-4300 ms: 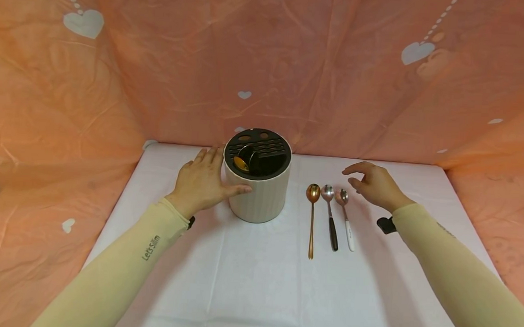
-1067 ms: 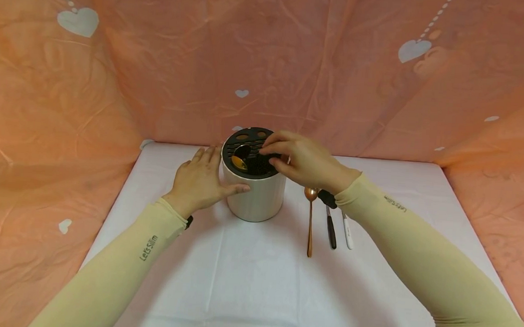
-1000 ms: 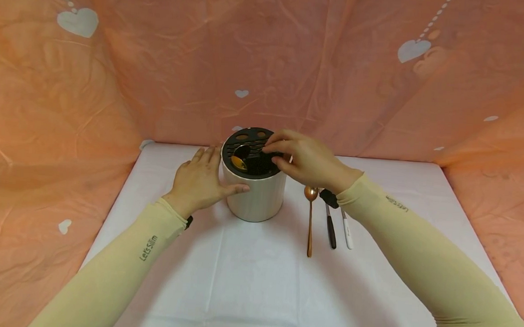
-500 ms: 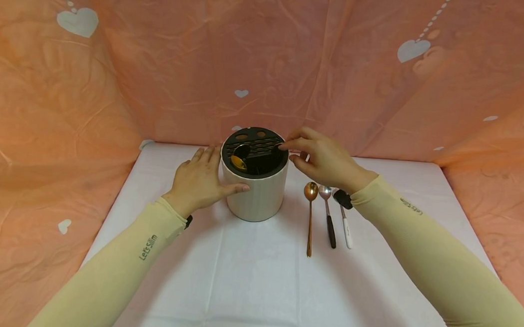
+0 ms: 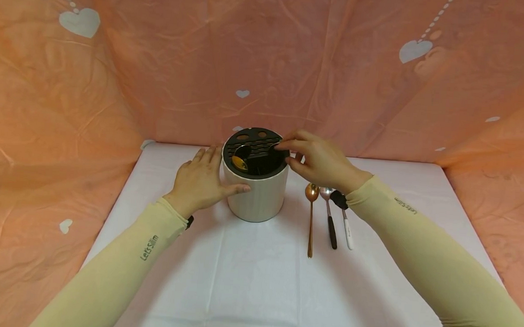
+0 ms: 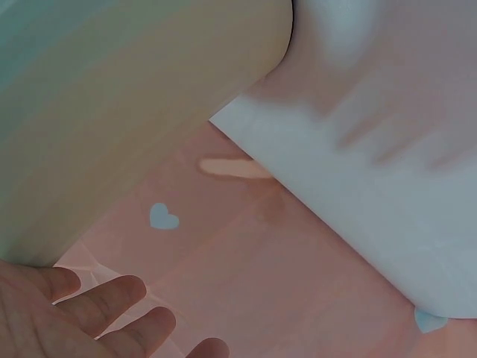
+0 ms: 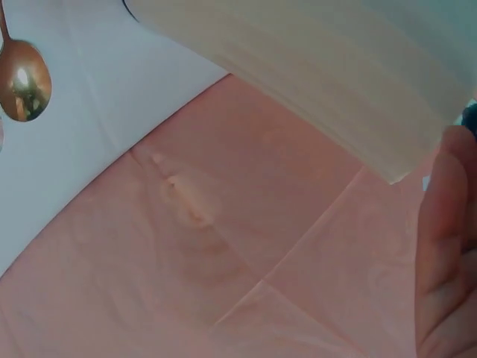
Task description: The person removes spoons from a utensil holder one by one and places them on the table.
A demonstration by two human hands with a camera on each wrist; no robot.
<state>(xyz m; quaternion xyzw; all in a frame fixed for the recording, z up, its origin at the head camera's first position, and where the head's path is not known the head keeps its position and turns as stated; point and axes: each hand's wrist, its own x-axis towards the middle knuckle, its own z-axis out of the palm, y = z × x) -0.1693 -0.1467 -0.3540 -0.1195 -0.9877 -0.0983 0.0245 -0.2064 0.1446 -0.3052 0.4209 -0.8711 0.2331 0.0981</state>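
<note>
My left hand [image 5: 200,179] lies with straight fingers against the side of a pale ribbed cylindrical utensil holder [image 5: 257,200], thumb across its front. Its fingers [image 6: 127,302] show beside the holder's wall in the left wrist view. Over the right part of the black slotted lid [image 5: 257,133], my right hand [image 5: 318,159] pinches a dark, thin-rimmed spoon [image 5: 273,149] by its rounded head; fingertips partly hide it. The spoon's lower part is hidden in the holder. Another dark round spoon head [image 5: 243,151] and a gold spoon head [image 5: 239,162] stand at the opening's left.
Right of the holder lie a gold spoon [image 5: 311,221], a black-handled spoon [image 5: 332,230] and a white-handled spoon [image 5: 348,231], partly behind my right wrist's black camera [image 5: 339,199]. A white cloth [image 5: 254,283] covers the table; orange-pink fabric [image 5: 268,59] hangs behind.
From beside the table spoons, my right hand has come over the holder. A dark spoon head has shifted from the opening's left to its right with that hand. My left hand stays put.
</note>
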